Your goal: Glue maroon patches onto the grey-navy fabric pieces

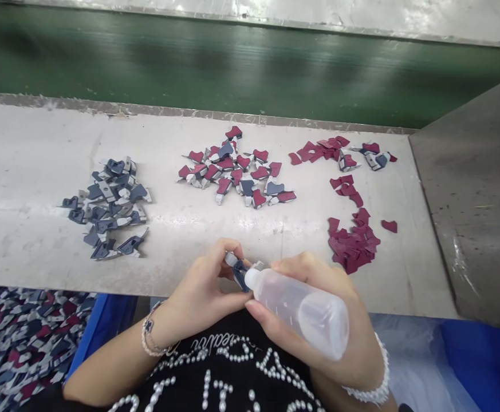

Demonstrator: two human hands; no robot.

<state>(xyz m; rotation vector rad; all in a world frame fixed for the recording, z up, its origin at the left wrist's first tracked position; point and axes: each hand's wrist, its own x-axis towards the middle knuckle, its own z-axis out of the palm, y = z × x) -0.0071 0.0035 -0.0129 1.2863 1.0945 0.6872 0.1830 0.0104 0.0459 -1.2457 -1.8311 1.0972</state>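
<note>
My left hand (pixel 198 292) pinches a small navy and grey shoe-upper piece (pixel 240 273) between its fingertips, just above the near table edge. My right hand (pixel 314 312) grips a translucent plastic squeeze bottle (pixel 303 312), tilted so that its white nozzle touches the piece. The far side of the piece is partly hidden by the nozzle and fingers. Ahead of my hands lie a pile of navy and grey pieces (pixel 110 206), a pile of pieces with maroon patches (pixel 232 171), and loose maroon cut patches (pixel 353 243).
The piles lie on a white worktop (pixel 30 166), with a green conveyor belt (pixel 232 68) beyond its far edge. A grey metal panel (pixel 473 183) rises at the right. A blue bin (pixel 103 320) heaped with pieces (pixel 26 343) sits low at the left.
</note>
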